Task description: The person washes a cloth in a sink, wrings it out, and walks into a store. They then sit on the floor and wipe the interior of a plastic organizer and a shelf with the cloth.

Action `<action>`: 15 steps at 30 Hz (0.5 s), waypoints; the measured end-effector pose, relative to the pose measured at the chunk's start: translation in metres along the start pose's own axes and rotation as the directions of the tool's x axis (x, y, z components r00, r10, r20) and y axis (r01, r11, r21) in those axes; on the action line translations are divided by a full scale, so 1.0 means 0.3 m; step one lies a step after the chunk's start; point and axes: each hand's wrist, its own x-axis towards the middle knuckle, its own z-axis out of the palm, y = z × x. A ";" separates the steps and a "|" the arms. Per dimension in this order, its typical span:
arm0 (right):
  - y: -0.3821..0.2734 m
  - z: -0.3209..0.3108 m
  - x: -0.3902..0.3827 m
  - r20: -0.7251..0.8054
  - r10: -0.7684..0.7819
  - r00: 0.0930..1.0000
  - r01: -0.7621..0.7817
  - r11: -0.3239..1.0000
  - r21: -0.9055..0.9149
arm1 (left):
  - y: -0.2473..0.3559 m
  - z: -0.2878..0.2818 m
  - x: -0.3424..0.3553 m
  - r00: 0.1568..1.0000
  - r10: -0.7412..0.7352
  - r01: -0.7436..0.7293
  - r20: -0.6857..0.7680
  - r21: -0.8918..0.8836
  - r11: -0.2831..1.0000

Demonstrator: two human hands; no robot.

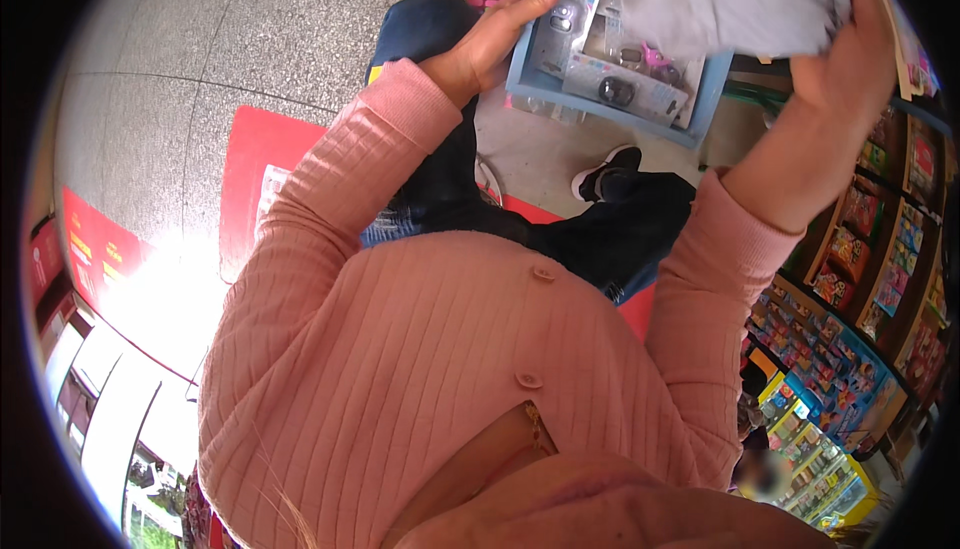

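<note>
Nearest the camera: one ribbed pink top [450, 349], buttoned, below the blue box [712, 89] at the picture's upper middle. Further items, left to right. Red panel [265, 154], well left of and below the box. Denim trouser leg [425, 24], left of the box, bent at the knee. Left hand [490, 44], at the box's left wall: thumb laid along the rim, remaining fingers out of sight behind, the grip closed on that wall; forearm rising from below, wrist bent toward the box. Inside the box: several clear-fronted packs [622, 89], one near the front wall bearing a dark rounded piece; a small pink piece [657, 57] just behind it. Grey cloth [735, 4], over the box's rear and right portion and past its right wall; long axis roughly crosswise, lying to the right of the left fingers, with the right hand [845, 59] nearer. Right hand, beyond the box's right wall: touching the cloth's right end, wrist raised, forearm slanting up from below; fingers largely hidden, closure cannot be told. Stocked shelves [890, 239], right of and below the box.
</note>
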 end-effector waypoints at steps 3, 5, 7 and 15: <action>-0.001 0.025 -0.081 0.302 -0.001 0.953 0.059 0.981 -0.185 | -0.018 0.000 0.022 0.992 0.123 -0.123 0.001 -0.068 0.990; 0.055 0.077 -0.153 0.407 0.009 0.913 0.139 0.932 -0.334 | -0.025 0.008 0.020 0.990 0.139 -0.140 -0.020 -0.075 0.987; 0.168 0.149 -0.222 0.487 -0.112 0.866 0.357 0.820 -0.447 | -0.019 -0.004 -0.001 0.977 0.201 -0.203 -0.065 -0.020 0.979; 0.305 0.238 -0.487 0.435 -0.109 0.894 0.419 0.547 -0.725 | 0.018 0.007 -0.009 0.991 0.078 -0.022 0.108 -0.448 0.894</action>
